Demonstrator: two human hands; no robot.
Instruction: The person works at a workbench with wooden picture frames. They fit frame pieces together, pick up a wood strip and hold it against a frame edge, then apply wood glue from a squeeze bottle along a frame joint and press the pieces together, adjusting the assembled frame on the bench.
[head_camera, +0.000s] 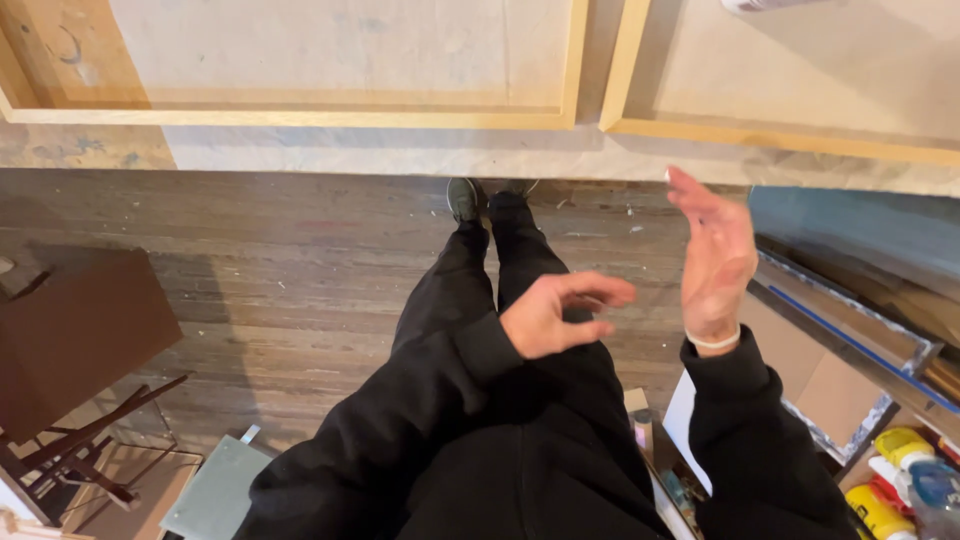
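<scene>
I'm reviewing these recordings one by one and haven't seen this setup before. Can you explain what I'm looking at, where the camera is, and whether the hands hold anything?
There is no machine here: one camera on a person's head looks down their body. You see black sleeves, black trousers and dark shoes on a worn wooden plank floor. The left hand is loosely curled and the right hand is open, with a white band at its wrist; both are raised in the air and hold nothing. Ahead, two pale wooden frames lean by the wall. A brown box-like seat stands to the left, and yellow bottles sit at lower right.
</scene>
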